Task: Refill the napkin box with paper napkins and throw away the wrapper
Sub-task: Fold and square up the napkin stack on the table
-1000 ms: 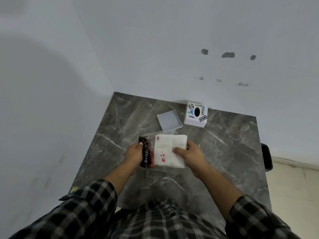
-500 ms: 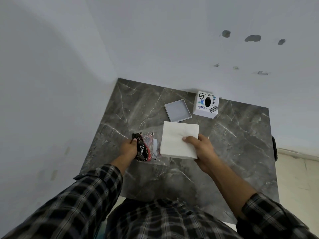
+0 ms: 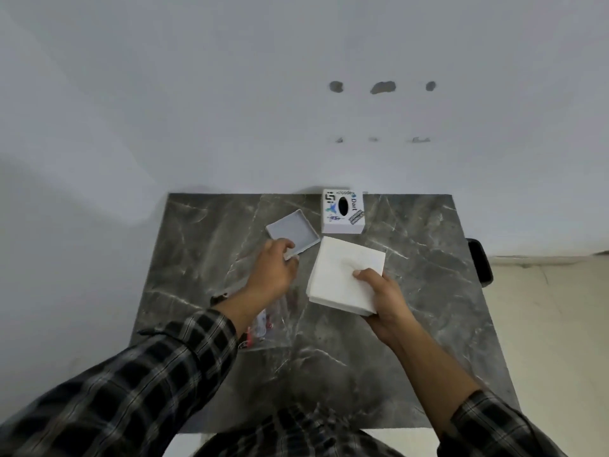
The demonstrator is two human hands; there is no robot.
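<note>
1. A person in a dark plaid shirt is looking down at a grey marble table (image 3: 412, 341) that is standing against a white wall (image 3: 230, 94)
2. The right hand (image 3: 384, 300) is gripping a stack of white paper napkins (image 3: 342, 272) by its near right corner, thumb lying on top and fingers hidden beneath; the stack is sitting just above the table, near the middle
3. The left hand (image 3: 273, 272) is reaching forward to the near corner of a shallow grey square lid (image 3: 293, 234), which is lying open side up on the table; the fingers are curling over its rim, but whether they are actually pinching it cannot be told
4. The napkin box (image 3: 343, 211), a white cube covered in stickers with a dark oval slot on its top face, is standing at the far edge of the table against the wall, just right of the lid and just beyond the napkins
5. The clear plastic wrapper (image 3: 263, 324), with red and dark printing, is lying flat on the table, partly hidden under the left forearm and touched by neither hand
6. A dark object (image 3: 479, 260) is showing past the table's right edge, too cut off to identify
</note>
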